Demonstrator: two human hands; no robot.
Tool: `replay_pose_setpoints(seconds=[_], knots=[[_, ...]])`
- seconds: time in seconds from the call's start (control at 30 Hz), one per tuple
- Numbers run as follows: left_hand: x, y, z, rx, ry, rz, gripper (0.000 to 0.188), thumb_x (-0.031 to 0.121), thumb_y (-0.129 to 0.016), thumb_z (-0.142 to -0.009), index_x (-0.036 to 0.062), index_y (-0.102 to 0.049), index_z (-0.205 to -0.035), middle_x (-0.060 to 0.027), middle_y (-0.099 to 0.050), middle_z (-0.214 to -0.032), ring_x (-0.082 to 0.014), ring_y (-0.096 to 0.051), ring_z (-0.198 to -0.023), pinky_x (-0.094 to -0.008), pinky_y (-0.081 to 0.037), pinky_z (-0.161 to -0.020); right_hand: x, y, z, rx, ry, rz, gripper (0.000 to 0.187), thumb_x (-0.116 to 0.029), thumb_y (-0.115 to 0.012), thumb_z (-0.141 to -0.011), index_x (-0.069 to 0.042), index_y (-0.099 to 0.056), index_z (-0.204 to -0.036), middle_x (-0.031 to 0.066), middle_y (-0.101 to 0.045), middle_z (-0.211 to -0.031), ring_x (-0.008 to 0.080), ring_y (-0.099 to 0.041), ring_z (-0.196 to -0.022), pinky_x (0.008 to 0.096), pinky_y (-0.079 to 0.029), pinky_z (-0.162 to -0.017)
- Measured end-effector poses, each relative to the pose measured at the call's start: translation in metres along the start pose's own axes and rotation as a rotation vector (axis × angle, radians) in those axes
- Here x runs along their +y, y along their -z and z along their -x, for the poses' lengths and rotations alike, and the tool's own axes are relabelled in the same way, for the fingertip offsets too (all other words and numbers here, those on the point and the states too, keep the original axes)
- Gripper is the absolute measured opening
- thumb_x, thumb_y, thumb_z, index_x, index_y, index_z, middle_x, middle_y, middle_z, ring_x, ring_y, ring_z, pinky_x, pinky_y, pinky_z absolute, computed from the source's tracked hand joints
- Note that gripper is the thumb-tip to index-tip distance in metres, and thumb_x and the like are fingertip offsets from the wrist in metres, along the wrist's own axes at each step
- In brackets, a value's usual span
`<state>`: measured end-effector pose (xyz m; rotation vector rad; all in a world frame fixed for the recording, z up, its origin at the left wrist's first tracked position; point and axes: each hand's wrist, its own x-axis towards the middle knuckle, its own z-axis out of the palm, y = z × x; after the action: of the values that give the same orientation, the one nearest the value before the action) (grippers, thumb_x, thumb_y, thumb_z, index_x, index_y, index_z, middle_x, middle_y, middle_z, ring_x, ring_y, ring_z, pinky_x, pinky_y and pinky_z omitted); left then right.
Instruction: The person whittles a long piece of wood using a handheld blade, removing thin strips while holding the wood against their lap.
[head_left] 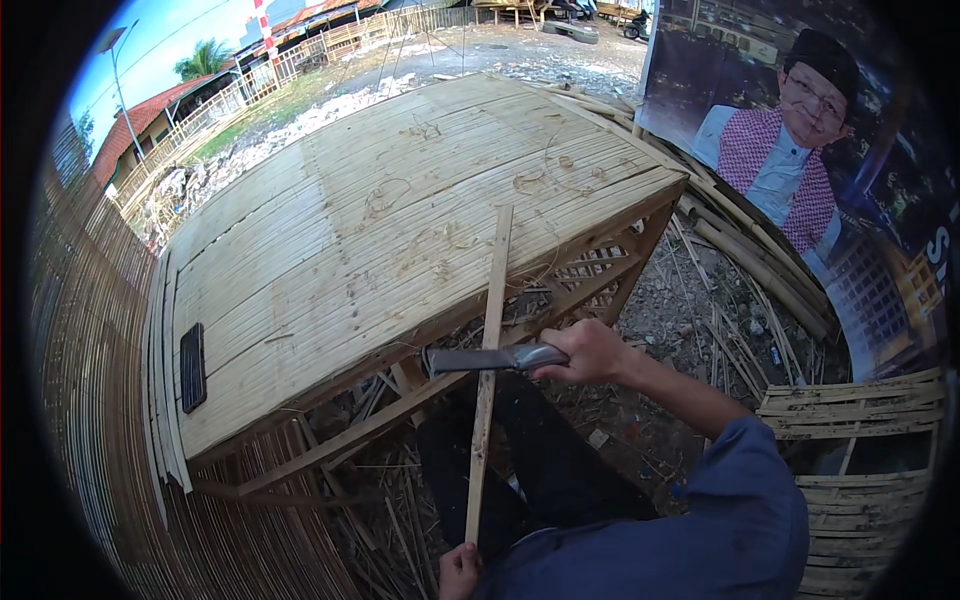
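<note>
Bamboo-slat table (285, 240): bamboo strip (480, 435) crosses its near edge, upper end over the top, lower end gripped in left hand (460, 573). Right hand (588, 352) closed round handle of knife (470, 361), blade across strip just outside near edge; contact unclear. Black phone (193, 367) by near-left corner, wide stretch of slats between it and strip. Curled shavings (432, 255) mid-top.

1 black phone (193, 368) lies at the left end of the bamboo tabletop (265, 315), near a slatted bamboo screen (95, 340). Rightward, a printed banner (690, 95) rises behind bamboo poles (765, 273); 1 palm (203, 60) shows far off.
</note>
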<state>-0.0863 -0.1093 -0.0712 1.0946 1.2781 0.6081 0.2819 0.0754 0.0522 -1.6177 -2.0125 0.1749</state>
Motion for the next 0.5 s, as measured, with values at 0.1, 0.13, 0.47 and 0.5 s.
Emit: replay_pose_setpoints(seconds=[0.1, 0.13, 0.47, 0.5], knots=[[0.008, -0.010, 0.009, 0.109, -0.185, -0.046, 0.043, 0.036, -0.044, -0.096, 0.0067, -0.048, -0.064, 0.0029, -0.042, -0.053, -0.0070, -0.037, -0.050, -0.0253, -0.029, -0.045, 0.006, 0.000, 0.000, -0.219, 0.675, 0.342, 0.053, -0.060, -0.051, -0.082, -0.008, -0.052, -0.073, 0.0136, -0.057, -0.056, 0.0352, -0.062, -0.059, 0.0420, -0.049, -0.051], [0.007, -0.009, 0.010, 0.104, -0.185, -0.050, 0.043, 0.036, -0.044, -0.096, 0.0067, -0.048, -0.064, 0.0029, -0.042, -0.053, -0.0070, -0.037, -0.050, -0.0253, -0.029, -0.045, 0.012, -0.007, -0.001, -0.218, 0.669, 0.342, 0.053, -0.060, -0.051, -0.082, -0.008, -0.052, -0.073, 0.0136, -0.057, -0.056, 0.0352, -0.062, -0.059, 0.0420, -0.049, -0.051], [0.015, -0.008, 0.014, 0.073, -0.172, -0.037, 0.041, 0.033, -0.043, -0.096, 0.0093, -0.047, -0.063, 0.0044, -0.037, -0.050, -0.0052, -0.032, -0.043, -0.0229, -0.025, -0.039, 0.004, 0.000, 0.001, -0.276, 0.653, 0.375, 0.050, -0.056, -0.059, -0.080, -0.006, -0.055, -0.082, 0.0137, -0.057, -0.057, 0.0333, -0.062, -0.058, 0.0403, -0.048, -0.051], [0.012, -0.008, 0.015, 0.050, -0.145, -0.018, 0.041, 0.033, -0.043, -0.096, 0.0094, -0.047, -0.063, 0.0046, -0.037, -0.050, -0.0052, -0.032, -0.043, -0.0229, -0.025, -0.039, 0.010, -0.003, -0.003, -0.073, 0.440, 0.216, 0.050, -0.056, -0.060, -0.079, -0.006, -0.055, -0.081, 0.0142, -0.057, -0.058, 0.0336, -0.062, -0.057, 0.0403, -0.048, -0.051]])
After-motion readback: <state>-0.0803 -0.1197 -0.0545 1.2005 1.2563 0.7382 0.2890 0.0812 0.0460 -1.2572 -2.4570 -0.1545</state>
